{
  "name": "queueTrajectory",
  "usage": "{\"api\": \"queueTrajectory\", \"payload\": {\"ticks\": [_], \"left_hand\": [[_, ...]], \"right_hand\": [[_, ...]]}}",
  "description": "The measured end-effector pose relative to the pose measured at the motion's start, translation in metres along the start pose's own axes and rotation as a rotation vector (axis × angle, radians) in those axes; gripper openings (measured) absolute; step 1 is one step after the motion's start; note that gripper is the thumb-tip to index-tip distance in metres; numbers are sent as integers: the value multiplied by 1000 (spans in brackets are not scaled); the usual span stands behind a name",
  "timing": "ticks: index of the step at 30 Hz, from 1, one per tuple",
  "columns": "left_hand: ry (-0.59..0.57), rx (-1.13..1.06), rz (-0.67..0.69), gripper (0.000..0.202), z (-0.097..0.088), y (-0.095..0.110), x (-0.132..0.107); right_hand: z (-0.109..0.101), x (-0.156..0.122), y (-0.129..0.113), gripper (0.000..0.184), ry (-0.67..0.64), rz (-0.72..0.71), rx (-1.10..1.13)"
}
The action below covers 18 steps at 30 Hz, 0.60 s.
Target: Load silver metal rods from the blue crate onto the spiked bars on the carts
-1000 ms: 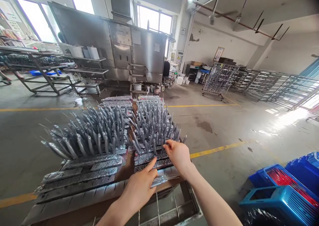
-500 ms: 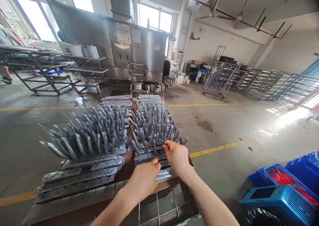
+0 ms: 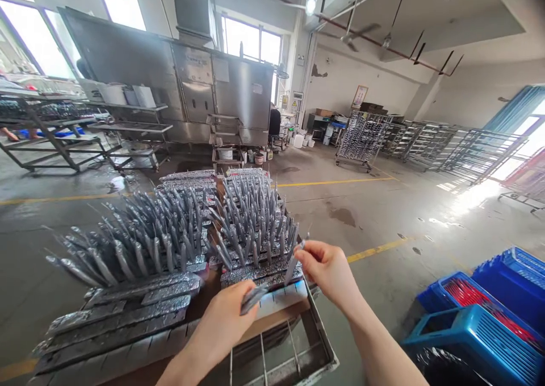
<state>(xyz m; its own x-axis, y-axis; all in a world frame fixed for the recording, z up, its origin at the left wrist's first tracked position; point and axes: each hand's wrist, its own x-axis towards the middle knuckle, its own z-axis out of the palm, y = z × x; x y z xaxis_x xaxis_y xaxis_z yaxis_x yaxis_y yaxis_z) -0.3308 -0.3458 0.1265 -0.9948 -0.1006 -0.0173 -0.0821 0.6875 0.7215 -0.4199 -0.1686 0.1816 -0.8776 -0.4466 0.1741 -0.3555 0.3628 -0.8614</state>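
My right hand (image 3: 326, 267) pinches the top of a slim silver-grey piece (image 3: 291, 271). That piece stands nearly upright, its lower end at the near right strip of the rack; whether it sits in a slot I cannot tell. My left hand (image 3: 227, 318) is closed around a small bunch of similar silver pieces (image 3: 254, 298), which stick out past the thumb, slightly blurred. Beyond my hands, two groups of upright silver pieces, the left group (image 3: 140, 238) and the right group (image 3: 251, 215), stand in rows on foil-like, crusted strips (image 3: 170, 288).
Under the strips is a metal frame cart (image 3: 317, 329) with open bars. Blue plastic crates (image 3: 502, 289) holding red items stand at lower right, with a black bag (image 3: 447, 369) beside them. A loaded rack (image 3: 364, 139) and a stainless steel machine (image 3: 230, 96) stand farther back.
My right hand has moved right, with an upright piece now visible in its pinch. My left hand has moved left and down, its bunch now showing. The view has turned slightly right.
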Motion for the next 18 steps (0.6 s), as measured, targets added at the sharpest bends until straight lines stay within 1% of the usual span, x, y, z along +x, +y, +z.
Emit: {"api": "queueTrajectory", "payload": {"ticks": [2, 3, 4, 6, 7, 9, 10, 12, 14, 15, 16, 18], "left_hand": [[78, -382, -153, 15, 8, 4, -13], [103, -550, -206, 20, 14, 7, -19], [118, -680, -230, 26, 21, 10, -23], [134, -817, -214, 32, 36, 15, -28], [120, -837, -203, 31, 43, 16, -29], [96, -835, -227, 30, 53, 15, -31], [96, -832, -258, 31, 56, 14, -32], [116, -831, -316, 34, 58, 11, -33], [158, -791, -350, 35, 55, 9, -32], [185, -739, -347, 34, 52, 8, -30], [208, -670, -328, 32, 48, 9, -26], [249, -510, -264, 29, 38, 12, -12]], "right_hand": [[13, -17, 12, 28, -120, 48, 119], [21, -25, 15, 29, -177, 72, 174], [30, -33, 17, 29, -227, 96, 219], [42, -44, 18, 29, -275, 117, 260], [45, -47, 19, 29, -287, 106, 257], [43, -47, 24, 29, -278, 52, 235], [39, -43, 29, 28, -240, 26, 222], [28, -31, 45, 27, -94, 10, 165], [18, -16, 64, 23, 73, 19, 12], [16, -9, 73, 22, 116, 23, -94], [15, -3, 81, 21, 126, 23, -200], [18, 4, 93, 25, 91, -6, -367]]}}
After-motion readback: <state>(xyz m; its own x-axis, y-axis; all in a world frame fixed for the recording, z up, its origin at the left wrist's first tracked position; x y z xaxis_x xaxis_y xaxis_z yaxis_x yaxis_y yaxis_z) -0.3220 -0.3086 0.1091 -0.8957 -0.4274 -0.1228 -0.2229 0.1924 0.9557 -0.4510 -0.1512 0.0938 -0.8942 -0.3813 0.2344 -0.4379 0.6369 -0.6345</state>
